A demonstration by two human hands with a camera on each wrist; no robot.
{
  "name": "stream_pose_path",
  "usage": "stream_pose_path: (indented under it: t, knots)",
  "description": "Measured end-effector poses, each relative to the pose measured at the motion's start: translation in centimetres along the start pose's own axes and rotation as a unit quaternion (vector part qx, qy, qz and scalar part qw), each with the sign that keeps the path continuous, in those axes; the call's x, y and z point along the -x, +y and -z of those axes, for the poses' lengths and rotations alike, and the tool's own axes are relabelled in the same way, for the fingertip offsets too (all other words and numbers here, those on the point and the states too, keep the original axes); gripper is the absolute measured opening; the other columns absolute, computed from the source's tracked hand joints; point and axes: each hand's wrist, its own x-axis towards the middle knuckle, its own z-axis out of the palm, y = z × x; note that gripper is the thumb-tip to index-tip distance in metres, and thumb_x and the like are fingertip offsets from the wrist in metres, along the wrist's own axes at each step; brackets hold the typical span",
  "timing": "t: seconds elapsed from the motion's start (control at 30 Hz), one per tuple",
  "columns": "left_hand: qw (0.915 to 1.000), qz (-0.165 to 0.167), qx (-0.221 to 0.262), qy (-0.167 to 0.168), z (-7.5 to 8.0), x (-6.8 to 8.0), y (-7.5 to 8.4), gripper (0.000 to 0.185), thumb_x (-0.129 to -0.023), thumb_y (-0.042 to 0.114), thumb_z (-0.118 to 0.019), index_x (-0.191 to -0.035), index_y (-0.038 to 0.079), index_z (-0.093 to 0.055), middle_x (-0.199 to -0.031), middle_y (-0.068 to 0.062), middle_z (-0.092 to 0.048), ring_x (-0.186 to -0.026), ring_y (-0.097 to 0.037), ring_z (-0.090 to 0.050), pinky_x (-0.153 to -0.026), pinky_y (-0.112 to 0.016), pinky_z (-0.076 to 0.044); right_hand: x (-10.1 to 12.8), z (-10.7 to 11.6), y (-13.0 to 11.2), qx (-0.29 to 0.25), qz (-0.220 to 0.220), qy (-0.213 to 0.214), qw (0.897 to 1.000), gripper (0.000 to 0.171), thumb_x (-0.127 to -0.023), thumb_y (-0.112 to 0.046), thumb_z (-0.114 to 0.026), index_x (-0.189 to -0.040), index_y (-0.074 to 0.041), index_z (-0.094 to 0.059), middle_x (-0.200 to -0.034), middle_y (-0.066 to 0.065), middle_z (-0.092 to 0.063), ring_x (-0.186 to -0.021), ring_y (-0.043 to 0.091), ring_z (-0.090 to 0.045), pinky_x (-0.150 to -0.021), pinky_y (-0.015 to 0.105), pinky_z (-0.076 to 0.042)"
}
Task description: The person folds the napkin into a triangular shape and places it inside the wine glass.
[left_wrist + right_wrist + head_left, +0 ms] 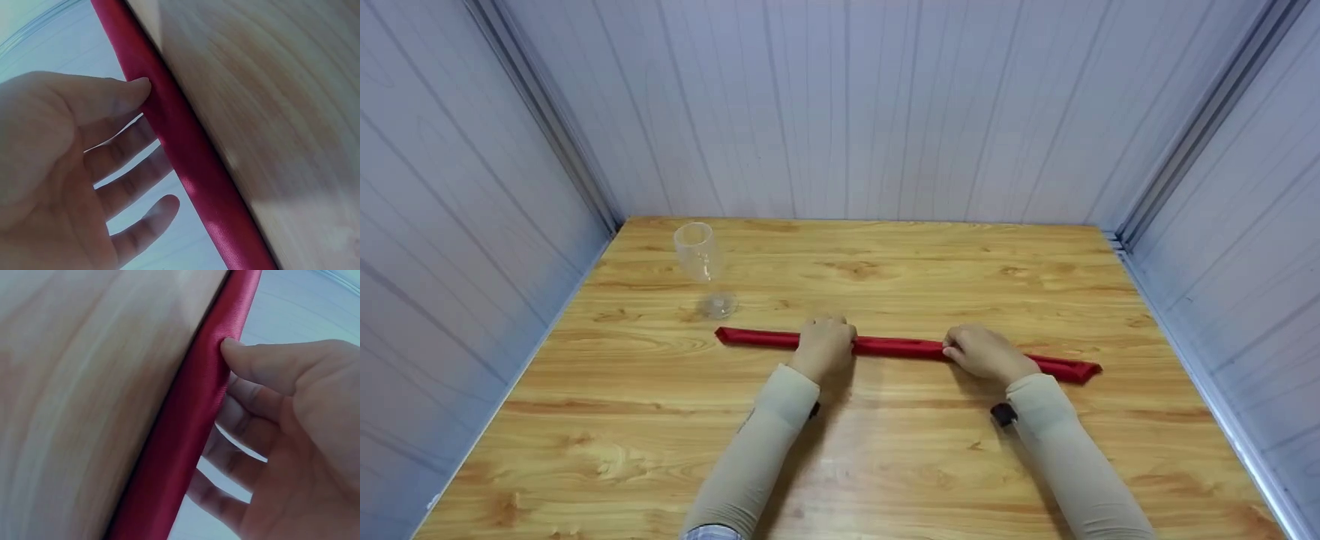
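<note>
A long narrow roll of red cloth (896,347) lies across the table, its pointed ends sticking out beyond both hands. Left of its middle, my left hand (826,346) pinches the roll; in the left wrist view the thumb (132,93) presses the near side of the red cloth (185,140) while fingers reach behind it. My right hand (984,352) pinches it right of the middle. The right wrist view has the thumb (253,357) denting the red cloth (191,399), with the other fingers curled partly out of sight behind it.
Beyond the roll's left end, a clear stemmed glass (697,255) stands upright on the wood-grain table (885,465). Pale panelled walls (847,112) enclose the table at the back and on both sides.
</note>
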Motion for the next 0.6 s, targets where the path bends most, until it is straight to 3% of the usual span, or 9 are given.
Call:
stream_pose_path:
  t: [0.2,0.37,0.6]
  knots:
    - [0.9993,-0.003,0.036,-0.005,-0.15,-0.14,-0.19,0.021,-0.099,0.014,-0.062,-0.115,0.018,-0.073,-0.109,-0.003,-0.069,-0.104,-0.032,-0.064,-0.097,-0.054,-0.044,0.02,-0.07,0.2,-0.03,-0.009,-0.007,0.999,0.005,-0.102,-0.015,-0.059,-0.104,-0.011,-0.058,-0.091,0.003,-0.063,-0.078,0.019,-0.057,-0.074,0.043,-0.048]
    - [0.9984,0.002,0.054,0.016,-0.4,-0.4,-0.27,0.02,-0.098,0.011,-0.063,-0.114,0.023,-0.066,-0.107,-0.004,-0.07,-0.098,-0.031,-0.064,-0.087,-0.049,-0.044,-0.12,0.07,0.2,-0.013,0.003,0.004,1.0,0.004,-0.1,-0.015,-0.061,-0.101,-0.013,-0.057,-0.088,0.002,-0.063,-0.075,0.019,-0.057,-0.07,0.043,-0.048]
    - [0.997,0.006,0.036,0.068,-0.63,-0.48,-0.04,0.018,-0.095,0.014,-0.069,-0.107,0.026,-0.074,-0.105,-0.001,-0.07,-0.097,-0.027,-0.065,-0.084,-0.047,-0.046,-0.27,0.0,-0.02,0.007,-0.027,0.02,0.999,0.004,-0.098,-0.019,-0.066,-0.098,-0.016,-0.065,-0.086,-0.001,-0.06,-0.076,0.018,-0.056,-0.071,0.041,-0.047]
